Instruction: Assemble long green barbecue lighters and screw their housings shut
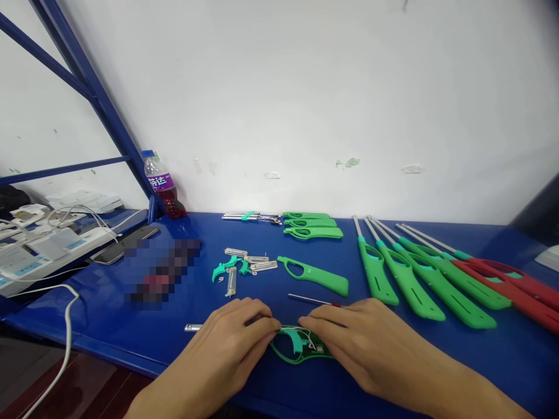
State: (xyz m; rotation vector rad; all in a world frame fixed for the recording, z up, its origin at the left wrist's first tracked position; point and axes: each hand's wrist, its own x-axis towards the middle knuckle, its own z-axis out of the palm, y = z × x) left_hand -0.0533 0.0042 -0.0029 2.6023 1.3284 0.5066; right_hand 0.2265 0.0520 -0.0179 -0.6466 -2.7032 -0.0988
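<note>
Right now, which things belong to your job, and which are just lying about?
Probably for the job:
- open green shell
- teal trigger inside
- screwdriver
- loose clear tubes
- spare green shells
- long lighters

Just lying about:
- drink bottle
- phone
- white cable

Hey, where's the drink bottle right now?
In the head view, the blue-capped, purple-labelled plastic bottle is at the left, beside the blue metal frame, by the white wall.

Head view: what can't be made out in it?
All in the head view:
Open green shell: right part under the right hand.
Metal tube: continuation behind the left hand.
Thin metal rod: red end partly behind the right hand.
Left patch: pixelated.
Red lighters: cut off by right edge.
Wires: too small to trace.
</note>
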